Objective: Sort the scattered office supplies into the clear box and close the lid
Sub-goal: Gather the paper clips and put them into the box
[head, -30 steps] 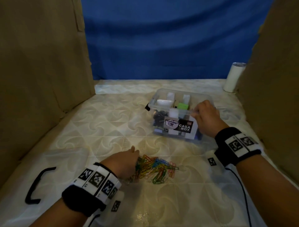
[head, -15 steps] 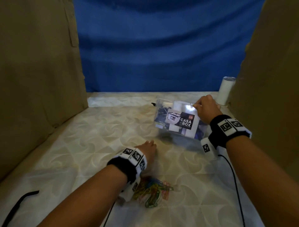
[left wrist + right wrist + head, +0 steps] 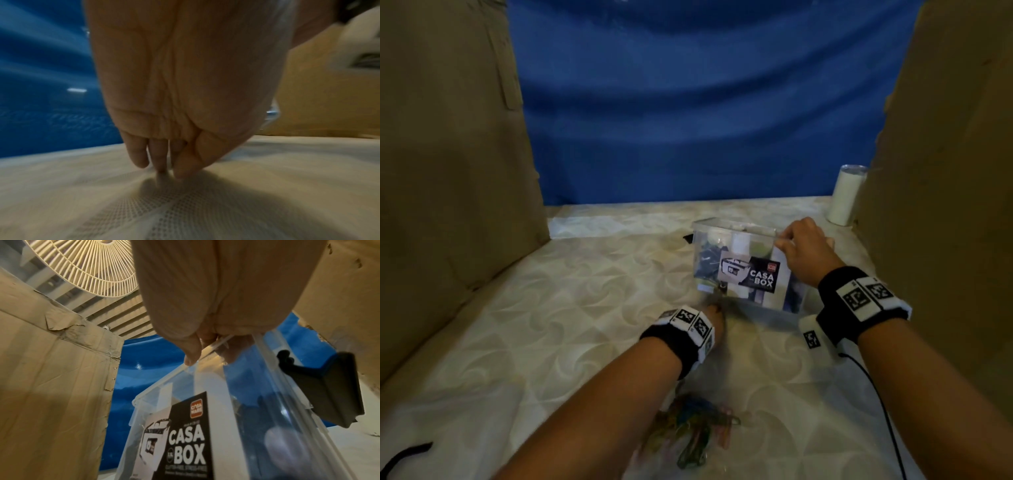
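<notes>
Right hand [image 3: 803,250] gripping clear box [image 3: 743,270] rim, left hand [image 3: 185,97] fingers straight, touching mattress [image 3: 585,308]

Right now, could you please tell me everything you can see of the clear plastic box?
The clear plastic box is rectangular, with a black and white "CASA BOX" label on its near wall and a black latch at one end. It has no lid on and holds dark and white supplies. It appears tilted, one side raised; the right hand grips its rim at a corner.
</notes>
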Demonstrator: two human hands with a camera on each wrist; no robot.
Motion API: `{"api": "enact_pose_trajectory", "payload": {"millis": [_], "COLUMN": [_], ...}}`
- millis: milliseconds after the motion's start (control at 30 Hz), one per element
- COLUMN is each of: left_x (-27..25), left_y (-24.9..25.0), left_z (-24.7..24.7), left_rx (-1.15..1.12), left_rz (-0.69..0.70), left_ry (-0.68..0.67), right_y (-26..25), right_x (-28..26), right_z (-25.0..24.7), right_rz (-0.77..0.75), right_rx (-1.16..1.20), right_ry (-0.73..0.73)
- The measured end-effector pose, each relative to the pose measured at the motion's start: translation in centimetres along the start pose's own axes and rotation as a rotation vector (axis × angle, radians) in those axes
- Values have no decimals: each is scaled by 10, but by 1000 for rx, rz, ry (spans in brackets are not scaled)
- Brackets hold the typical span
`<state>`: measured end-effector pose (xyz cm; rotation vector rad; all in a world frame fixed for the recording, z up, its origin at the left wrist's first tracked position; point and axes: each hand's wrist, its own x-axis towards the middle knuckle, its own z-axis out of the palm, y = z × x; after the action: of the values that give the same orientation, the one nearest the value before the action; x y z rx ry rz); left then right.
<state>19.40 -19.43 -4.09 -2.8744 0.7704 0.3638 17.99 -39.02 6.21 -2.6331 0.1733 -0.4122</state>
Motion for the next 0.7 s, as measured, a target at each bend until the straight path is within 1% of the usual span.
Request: {"api": "enact_pose_trajectory", "payload": {"millis": [67, 167, 200, 267, 333, 467, 600, 633, 700], "left_x": [-34, -82, -97, -126, -150, -172, -176, -176, -175], "left_y": [3, -3, -7, -18, -24, -27, -25, -26, -28], "left_z": [1, 9, 12, 16, 18, 26, 26, 27, 31], "left_rx": [-40, -146, -168, -198, -233, -276, -312, -318, -305], "left_rz": [31, 63, 80, 132, 139, 127, 131, 127, 126], "left_ry": [-9, -142, -153, -131, -142, -128, -90, -77, -51], "right_y": [-2, 0, 0, 2, 3, 3, 2, 5, 14], "right_x": [-8, -26, -35, -53, -67, -82, -83, -82, -82], "right_z": [0, 7, 11, 18, 21, 15, 5, 3, 0], "right_rz": [3, -1, -13, -39, -45, -80, -78, -62, 53], "right_rx": [17, 55, 61, 74, 88, 74, -21, -33, 18], "right_ry": [-24, -74, -92, -109, -118, -121, -83, -52, 28]}}
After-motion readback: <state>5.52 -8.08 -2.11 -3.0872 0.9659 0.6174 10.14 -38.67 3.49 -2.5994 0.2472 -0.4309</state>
